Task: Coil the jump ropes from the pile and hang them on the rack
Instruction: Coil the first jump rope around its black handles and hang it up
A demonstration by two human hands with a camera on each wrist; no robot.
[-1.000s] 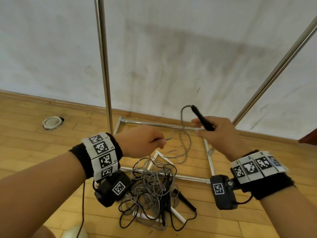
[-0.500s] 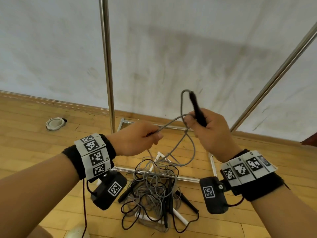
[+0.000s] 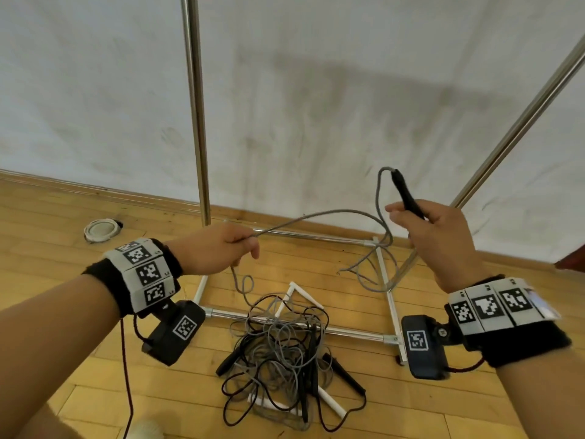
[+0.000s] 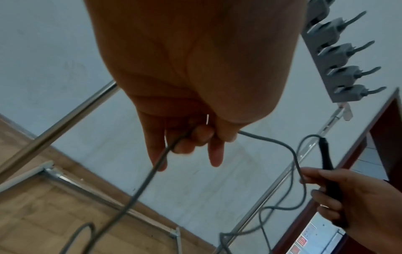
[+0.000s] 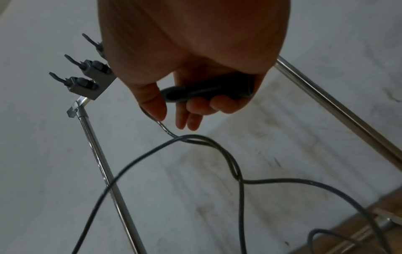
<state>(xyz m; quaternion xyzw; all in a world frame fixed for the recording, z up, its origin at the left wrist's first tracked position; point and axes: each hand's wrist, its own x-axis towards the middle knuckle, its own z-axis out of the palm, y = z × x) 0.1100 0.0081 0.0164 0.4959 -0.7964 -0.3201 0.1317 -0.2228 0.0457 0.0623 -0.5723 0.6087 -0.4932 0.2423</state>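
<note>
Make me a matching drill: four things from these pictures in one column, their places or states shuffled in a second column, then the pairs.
1. black handle
2. grey cord
3. rope pile
4. white round disc

A. tangled on the floor inside the rack base
B. gripped in the right hand
C. on the floor by the wall, far left
D. pinched in the left hand

Pairs: 1-B, 2-D, 3-A, 4-C

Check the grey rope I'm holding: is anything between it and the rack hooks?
No solid thing blocks the way. But the grey rope, held by the left hand and right hand, still trails down into the tangled pile on the floor. The hooks hang bare.
</note>
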